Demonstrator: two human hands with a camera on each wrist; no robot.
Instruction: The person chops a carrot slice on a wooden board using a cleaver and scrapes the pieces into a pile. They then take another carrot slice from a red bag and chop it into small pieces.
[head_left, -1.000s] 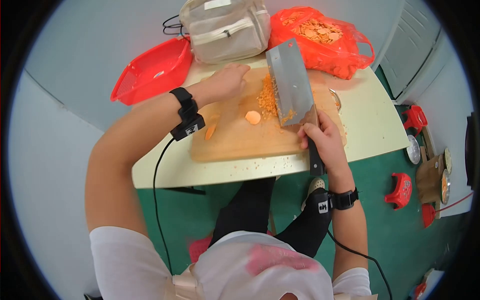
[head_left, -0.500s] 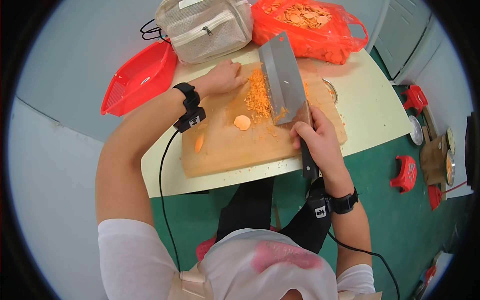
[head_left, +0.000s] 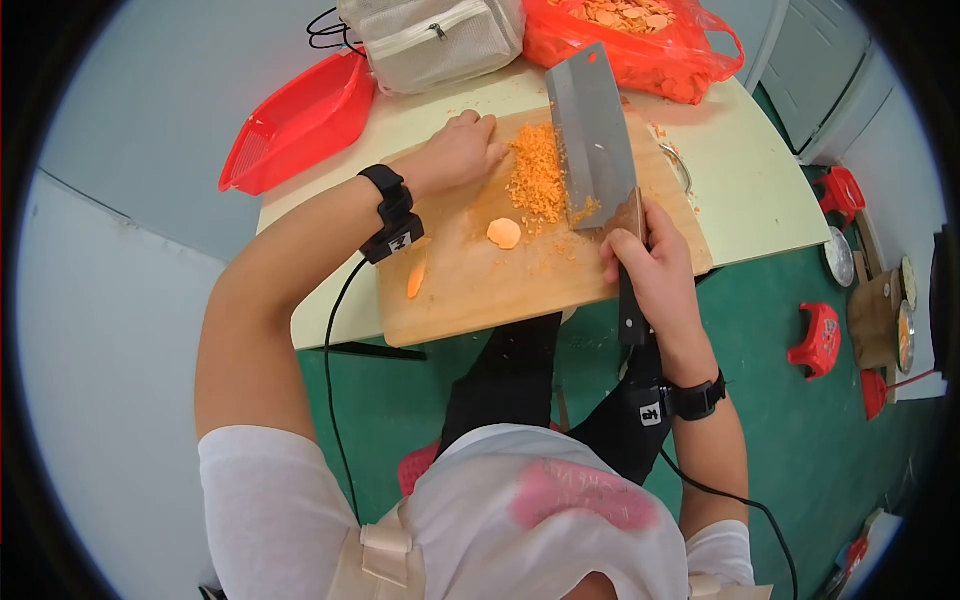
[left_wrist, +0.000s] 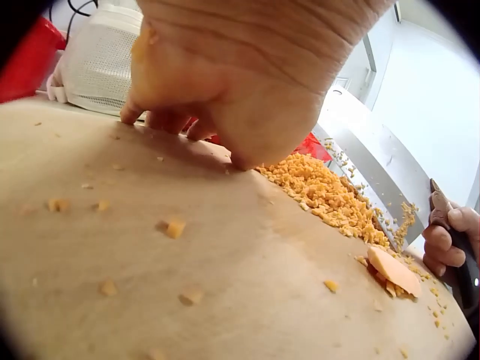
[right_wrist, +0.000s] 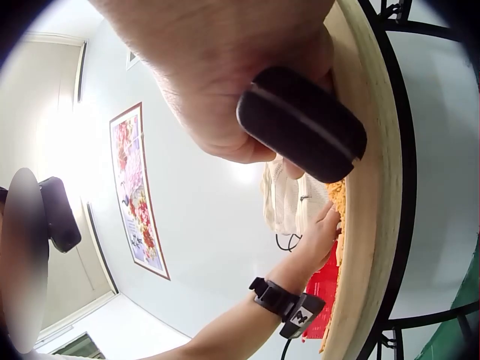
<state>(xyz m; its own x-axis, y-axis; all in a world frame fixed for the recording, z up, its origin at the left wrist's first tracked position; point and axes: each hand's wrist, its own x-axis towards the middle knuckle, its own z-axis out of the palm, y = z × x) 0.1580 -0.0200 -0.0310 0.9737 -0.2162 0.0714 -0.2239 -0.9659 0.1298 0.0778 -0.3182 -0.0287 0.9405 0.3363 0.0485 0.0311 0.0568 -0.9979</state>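
Observation:
In the head view my right hand (head_left: 658,268) grips the dark handle of a cleaver (head_left: 595,130). Its broad blade lies over the right part of a wooden cutting board (head_left: 460,290), orange bits stuck near the heel. Left of the blade is a heap of finely chopped carrot (head_left: 538,175). A round carrot slice (head_left: 504,234) and a thinner piece of carrot (head_left: 416,280) lie nearer me. My left hand (head_left: 462,155) holds the board at its far left edge, fingers bent down over that edge in the left wrist view. Its fingertips are partly hidden.
A red plastic basket (head_left: 300,125) stands at the back left, beside a pale mesh bag (head_left: 440,40). Behind the cleaver sits a red plastic bag (head_left: 650,55) of carrot slices. The board overhangs the near edge of the table (head_left: 760,190). A red stool (head_left: 818,340) stands on the floor.
The board has slid toward me, and its near edge now sticks out past the table. My left hand and the cleaver in my right hand have moved along with it.

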